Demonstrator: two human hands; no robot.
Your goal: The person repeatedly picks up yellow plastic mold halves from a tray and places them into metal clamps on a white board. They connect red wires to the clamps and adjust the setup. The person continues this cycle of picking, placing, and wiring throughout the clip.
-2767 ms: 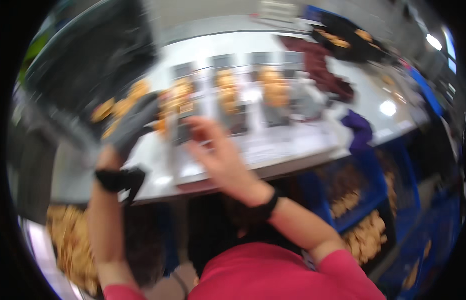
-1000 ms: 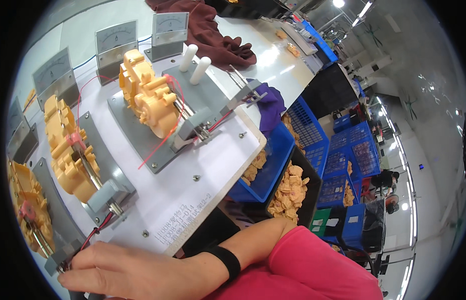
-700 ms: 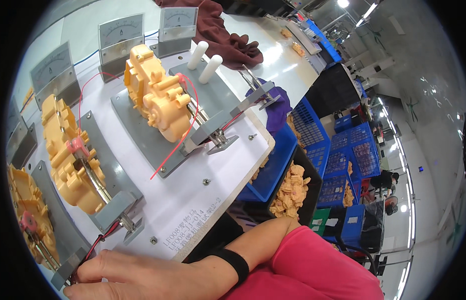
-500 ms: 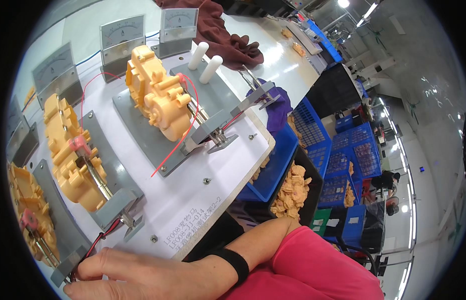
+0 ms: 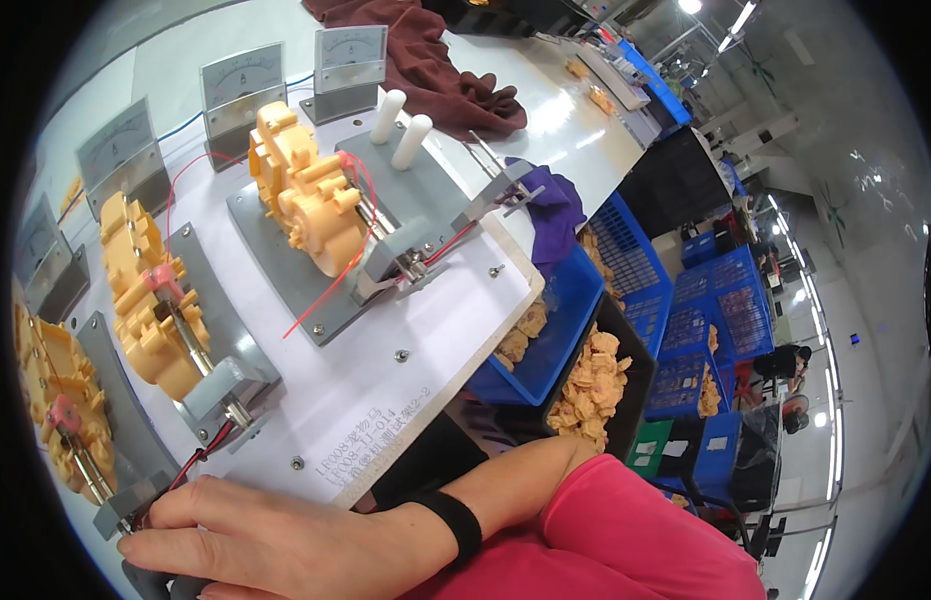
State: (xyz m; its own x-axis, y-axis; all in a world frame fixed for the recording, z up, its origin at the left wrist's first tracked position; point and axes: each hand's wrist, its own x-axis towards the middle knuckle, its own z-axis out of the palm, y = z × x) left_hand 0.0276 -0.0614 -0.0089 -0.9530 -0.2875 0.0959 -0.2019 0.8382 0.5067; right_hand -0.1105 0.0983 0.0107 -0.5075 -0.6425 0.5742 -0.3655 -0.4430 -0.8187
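Grey metal clamp fixture (image 5: 135, 490), nearest of three on the white surface (image 5: 385, 370): holds an orange plastic gearbox housing (image 5: 60, 400), a pink part and a rod on top, red and black wires at its near end under fingertips

We see three gearboxes (image 5: 310, 205) of matt yellow plastic, each on a dull grey metal plate (image 5: 285, 270). The board (image 5: 385, 350) under them is smooth and white. The rag (image 5: 435, 70) is soft maroon cloth. The crates (image 5: 635, 270) are glossy blue plastic.
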